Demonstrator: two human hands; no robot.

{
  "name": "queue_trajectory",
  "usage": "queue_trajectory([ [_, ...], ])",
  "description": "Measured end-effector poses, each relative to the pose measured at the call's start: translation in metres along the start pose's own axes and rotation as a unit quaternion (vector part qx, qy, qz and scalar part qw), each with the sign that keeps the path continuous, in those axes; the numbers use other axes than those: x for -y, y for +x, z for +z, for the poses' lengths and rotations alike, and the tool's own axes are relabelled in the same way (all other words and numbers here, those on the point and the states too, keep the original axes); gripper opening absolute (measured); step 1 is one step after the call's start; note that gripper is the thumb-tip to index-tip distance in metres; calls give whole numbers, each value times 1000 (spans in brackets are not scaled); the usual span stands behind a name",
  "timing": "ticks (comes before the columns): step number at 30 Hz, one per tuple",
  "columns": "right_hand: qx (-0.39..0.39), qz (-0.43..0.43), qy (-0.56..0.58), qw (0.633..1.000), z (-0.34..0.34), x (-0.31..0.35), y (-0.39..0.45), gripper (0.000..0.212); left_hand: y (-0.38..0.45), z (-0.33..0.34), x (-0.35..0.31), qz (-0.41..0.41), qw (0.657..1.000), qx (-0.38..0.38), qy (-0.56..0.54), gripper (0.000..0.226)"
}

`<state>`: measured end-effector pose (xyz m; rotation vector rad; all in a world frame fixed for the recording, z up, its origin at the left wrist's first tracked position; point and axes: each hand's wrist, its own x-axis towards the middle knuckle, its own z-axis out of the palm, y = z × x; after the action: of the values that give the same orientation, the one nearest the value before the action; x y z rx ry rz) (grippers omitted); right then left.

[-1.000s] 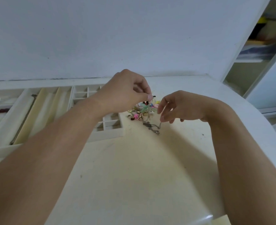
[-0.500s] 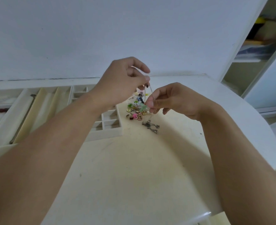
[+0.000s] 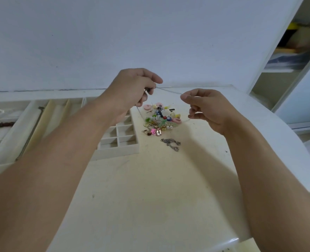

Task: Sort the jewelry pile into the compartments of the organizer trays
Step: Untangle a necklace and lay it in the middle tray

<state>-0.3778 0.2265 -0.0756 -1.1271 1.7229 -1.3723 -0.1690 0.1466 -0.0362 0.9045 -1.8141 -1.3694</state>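
A thin silver chain (image 3: 168,91) stretches in the air between my two hands above the jewelry pile (image 3: 160,120). My left hand (image 3: 134,88) pinches one end, with a small ring-like piece at the fingertips. My right hand (image 3: 204,106) pinches the other end. The pile holds several small colourful and gold pieces on the cream table. A silver chain piece (image 3: 171,143) lies just in front of the pile. The white organizer tray (image 3: 117,150) with small square compartments sits left of the pile, partly hidden by my left forearm.
A second tray (image 3: 8,142) with long slots lies further left and holds a dark thin chain (image 3: 35,124) and red beads (image 3: 4,124). The white wall stands behind the table. The table's rounded edge (image 3: 296,142) curves at the right, next to a shelf unit (image 3: 287,51).
Both hands rose from the pile and moved apart, drawing the thin chain out taut between them.
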Motion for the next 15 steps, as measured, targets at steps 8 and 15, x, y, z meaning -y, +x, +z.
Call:
queue_trajectory([
  [8,30,45,18,998,-8,-10,6,11,4,-11,-6,-1,993,-65,-94,27],
  [15,69,96,94,989,-18,-21,12,4,5,-38,3,-23,996,-67,-52,6],
])
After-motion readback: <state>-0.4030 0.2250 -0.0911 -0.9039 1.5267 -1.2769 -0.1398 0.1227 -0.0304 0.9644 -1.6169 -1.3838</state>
